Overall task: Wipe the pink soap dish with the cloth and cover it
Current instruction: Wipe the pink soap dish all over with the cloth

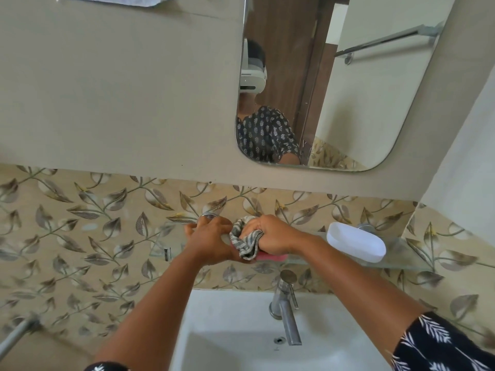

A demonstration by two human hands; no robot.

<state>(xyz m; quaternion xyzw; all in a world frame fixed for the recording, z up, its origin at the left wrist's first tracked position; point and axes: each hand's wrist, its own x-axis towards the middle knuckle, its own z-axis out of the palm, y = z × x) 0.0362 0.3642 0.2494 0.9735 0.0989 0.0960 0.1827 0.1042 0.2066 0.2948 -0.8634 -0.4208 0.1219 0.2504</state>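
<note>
Soap dish: we see only a strip of the small pink plastic soap dish (269,257), lying on the clear glass wall shelf (401,259) above the basin, mostly hidden under the hands and the cloth.
Left grip: our left hand (211,241) rests at the dish's left end with its fingers spread and reaching toward the wall — it seems to steady the dish, though the contact itself is hidden.
Right grip: our right hand (273,235) is curled tight round the bunched grey-and-white striped cloth (245,242), pressing it down onto the dish.
Handling, dish: we judge it light, stiff and likely slick, so it will skate on the glass unless we brace it by its ends.
Handling, cloth: soft and limp; it is best held as a wad, as it is now.
Cover: the white oval plastic lid (356,245) lies on the same shelf, to the right and apart from the dish — light and rigid by our guess, easiest taken by its long edges.
Shelf: glass, so we press gently.
Around: the chrome tap (285,309) and white ceramic basin (230,333) sit below the shelf; a wall mirror (361,89) hangs above.
In the way: nothing stands between lid and dish; a dropped piece would fall into the basin.
</note>
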